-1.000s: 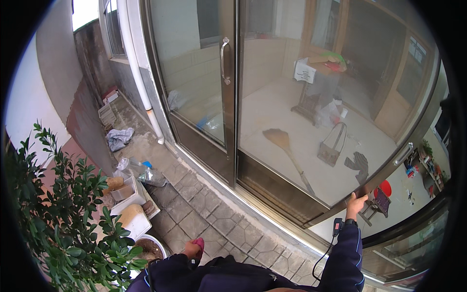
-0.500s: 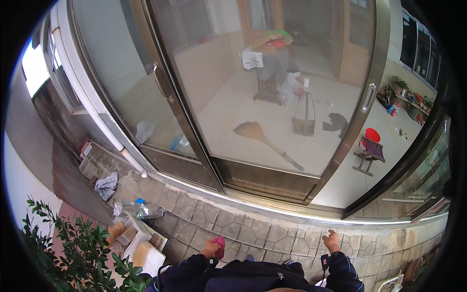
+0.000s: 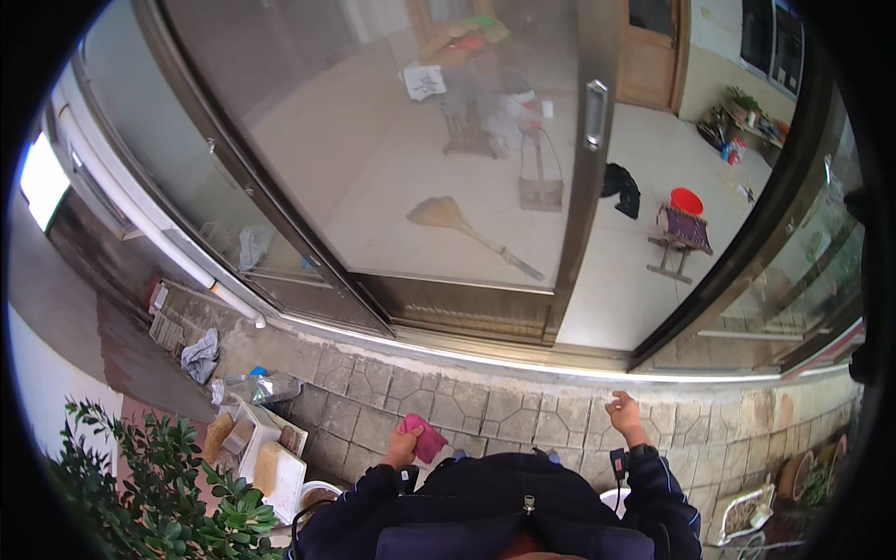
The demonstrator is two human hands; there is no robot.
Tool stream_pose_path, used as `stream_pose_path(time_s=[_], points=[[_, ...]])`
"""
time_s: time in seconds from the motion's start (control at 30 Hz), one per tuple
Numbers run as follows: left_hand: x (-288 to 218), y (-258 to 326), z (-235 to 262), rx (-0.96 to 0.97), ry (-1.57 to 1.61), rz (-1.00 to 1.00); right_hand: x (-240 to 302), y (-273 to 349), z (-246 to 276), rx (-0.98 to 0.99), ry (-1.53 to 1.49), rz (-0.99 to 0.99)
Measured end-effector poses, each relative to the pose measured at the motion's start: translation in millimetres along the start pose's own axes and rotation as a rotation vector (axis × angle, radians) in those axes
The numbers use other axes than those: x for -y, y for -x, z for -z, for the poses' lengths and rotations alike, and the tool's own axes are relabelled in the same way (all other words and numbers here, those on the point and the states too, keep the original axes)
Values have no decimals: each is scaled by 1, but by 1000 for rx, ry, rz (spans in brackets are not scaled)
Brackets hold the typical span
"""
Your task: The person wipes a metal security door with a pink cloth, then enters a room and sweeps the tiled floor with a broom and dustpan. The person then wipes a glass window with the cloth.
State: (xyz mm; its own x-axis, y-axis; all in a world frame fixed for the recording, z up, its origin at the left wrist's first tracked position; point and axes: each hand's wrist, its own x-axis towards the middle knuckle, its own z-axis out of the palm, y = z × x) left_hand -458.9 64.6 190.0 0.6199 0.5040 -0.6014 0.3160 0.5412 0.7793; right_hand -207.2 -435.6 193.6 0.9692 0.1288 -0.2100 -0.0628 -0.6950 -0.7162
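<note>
My left hand [image 3: 401, 446] is closed round a pink cloth [image 3: 427, 441], which hangs out to the right of the fingers. My right hand [image 3: 625, 416] is raised in front of me with its fingers loosely bent and apart, holding nothing. Both hands are over the paved ground, short of the doorway. Ahead stands a glass sliding door [image 3: 439, 238] in a brown metal frame, partly open on its right side. A recessed handle [image 3: 595, 115] sits on the door's right upright. Neither hand touches the door.
A metal track [image 3: 485, 351] runs along the raised sill. Indoors are a broom [image 3: 443, 214], a dustpan [image 3: 541, 193], a red basin [image 3: 687, 201] and a folding stool [image 3: 684, 229]. A leafy plant [image 3: 168, 476], white boxes [image 3: 285, 481] and plastic bottles [image 3: 266, 386] crowd the left.
My view has shifted, so the door and sill appear further left and higher. The pink cloth spreads wider from my left hand. My right hand has risen slightly in the picture.
</note>
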Motion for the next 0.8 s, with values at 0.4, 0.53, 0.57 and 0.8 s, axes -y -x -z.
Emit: stream_pose_path(time_s=[0.4,0.53,0.57,0.8], points=[[-28,77,-135,77,-356,-231,1,-42,123,-388,10,184],[-52,72,-204,140,-804,-442,63,-78,219,-1029,86,426],[-58,70,-225,240,-910,-727,79,-85,240,-1143,103,406],[-67,82,-359,404,-1183,-908,123,-130,290,-1264,119,158]])
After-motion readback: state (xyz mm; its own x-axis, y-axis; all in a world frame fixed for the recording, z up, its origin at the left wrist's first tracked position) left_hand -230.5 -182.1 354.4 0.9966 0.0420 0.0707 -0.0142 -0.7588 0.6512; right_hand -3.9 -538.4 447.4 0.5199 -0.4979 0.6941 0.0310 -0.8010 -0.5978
